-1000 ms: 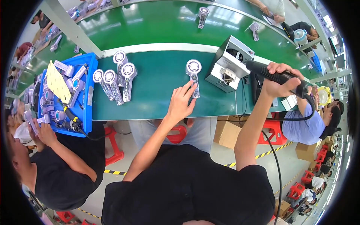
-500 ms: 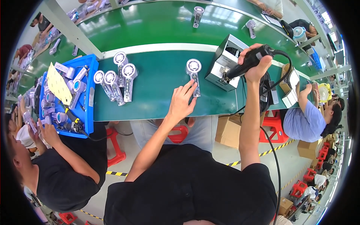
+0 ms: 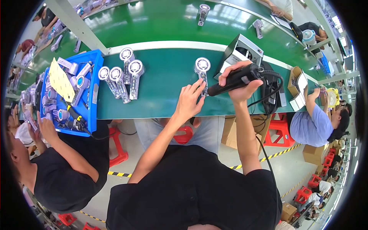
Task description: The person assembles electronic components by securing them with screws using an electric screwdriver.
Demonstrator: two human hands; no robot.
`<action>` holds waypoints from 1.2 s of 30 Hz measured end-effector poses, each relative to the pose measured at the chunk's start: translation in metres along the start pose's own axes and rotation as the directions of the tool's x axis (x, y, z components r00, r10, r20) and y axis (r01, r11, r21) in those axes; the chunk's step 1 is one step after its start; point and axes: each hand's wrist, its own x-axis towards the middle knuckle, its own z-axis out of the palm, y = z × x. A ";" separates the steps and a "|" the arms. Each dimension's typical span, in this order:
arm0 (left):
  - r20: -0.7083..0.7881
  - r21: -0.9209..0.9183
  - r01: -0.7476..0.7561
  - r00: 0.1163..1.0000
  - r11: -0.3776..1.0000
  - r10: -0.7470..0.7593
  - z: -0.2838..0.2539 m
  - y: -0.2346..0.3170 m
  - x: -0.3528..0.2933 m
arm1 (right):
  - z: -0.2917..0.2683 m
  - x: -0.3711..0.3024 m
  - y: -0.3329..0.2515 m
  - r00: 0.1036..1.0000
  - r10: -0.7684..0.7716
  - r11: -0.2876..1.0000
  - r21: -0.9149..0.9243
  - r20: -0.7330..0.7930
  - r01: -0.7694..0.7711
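A handheld fan [image 3: 202, 65] with a round white head lies on the green bench in front of me, its handle toward me and its circuit board exposed. My left hand [image 3: 189, 100] steadies that handle between fingertips and thumb. A black corded electric screwdriver [image 3: 239, 79] is gripped in my right hand [image 3: 242, 94], tilted so its tip points left at the handle. Whether the tip touches the fan is hidden. Behind it stands a grey metal screw feeder [image 3: 242, 51]. Several similar handheld fans [image 3: 135, 69] lie in a group to the left.
A blue tray [image 3: 93, 101] of fan parts and a yellow sheet [image 3: 61, 80] sits at the left, beside a co-worker [image 3: 63, 174]. An open carton [image 3: 298, 86] is at the right. More fans lie on the green belt [image 3: 165, 25] beyond. The screwdriver cord hangs at right.
My right hand has brought the screwdriver away from the screw feeder, left and down to the fan's handle. My left hand has stayed on the fan. The view has shifted slightly.
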 end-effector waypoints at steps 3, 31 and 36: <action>0.008 0.008 0.005 1.000 1.000 -0.005 0.000 0.000 0.000 | 0.002 -0.004 0.005 1.000 0.015 0.999 -0.035 0.016 -0.015; 0.000 0.078 -0.024 1.000 0.997 0.025 0.004 -0.003 -0.001 | 0.022 -0.033 0.025 0.966 -0.056 0.974 -0.199 0.252 0.108; -0.014 0.068 -0.010 1.000 0.998 0.011 0.002 0.000 -0.001 | 0.033 -0.032 0.021 0.956 -0.144 0.969 -0.158 0.256 0.189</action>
